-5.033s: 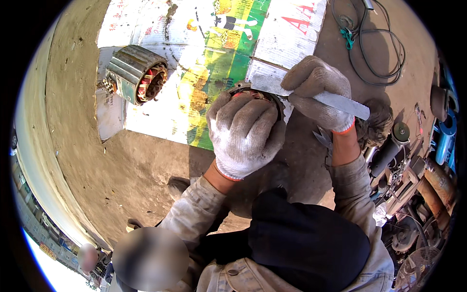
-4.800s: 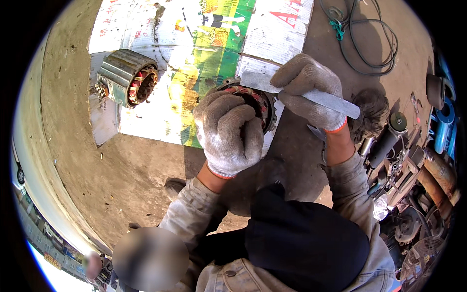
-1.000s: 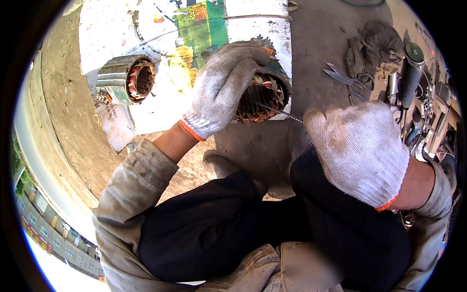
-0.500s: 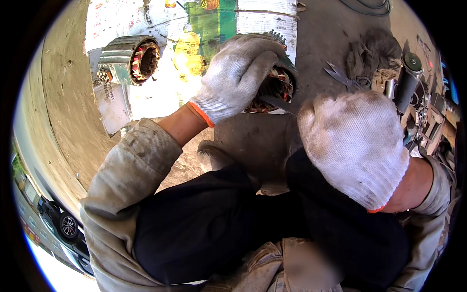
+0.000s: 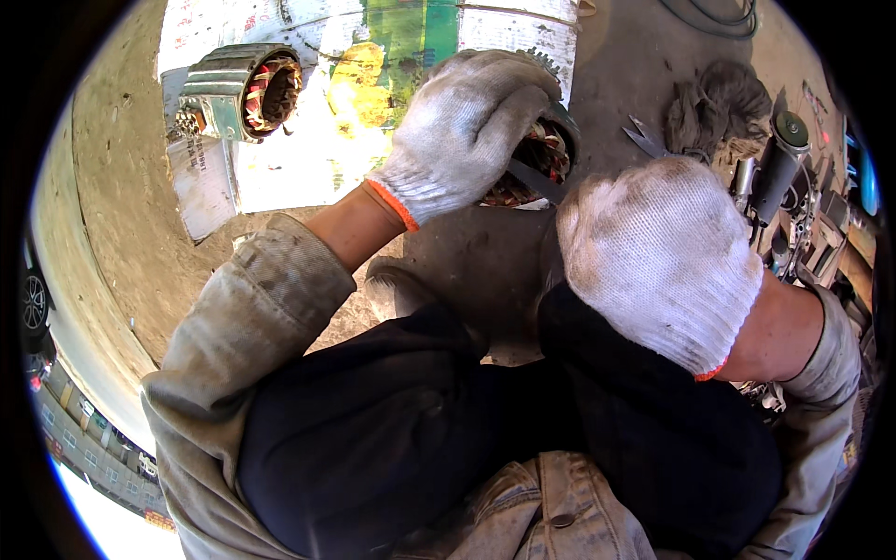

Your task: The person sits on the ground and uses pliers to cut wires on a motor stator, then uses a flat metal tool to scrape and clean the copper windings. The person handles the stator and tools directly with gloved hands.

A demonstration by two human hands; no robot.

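My left hand (image 5: 471,135), in a white knit glove with an orange cuff edge, is wrapped over the top of a motor stator (image 5: 564,126). The stator's open end, with dark and red windings, turns toward my right side. In my closed, gloved right hand (image 5: 658,266) is a flat metal blade (image 5: 534,179); its handle is hidden by the glove. The blade reaches up and left across the stator's opening, and its tip lies in the shadow of the bore. A second stator (image 5: 219,89), ribbed and greenish, lies on its side at the far left.
Flattened printed cardboard (image 5: 322,168) lies under both stators. At the right are scissors (image 5: 644,140), a dark cloth (image 5: 723,103), a cylindrical power tool (image 5: 782,163) and a clutter of metal parts. A dark hose (image 5: 723,26) curls at the far right.
My right hand has shifted a little left and up, bringing the blade further across the stator's opening. My left hand keeps its hold. The whole view has tilted slightly.
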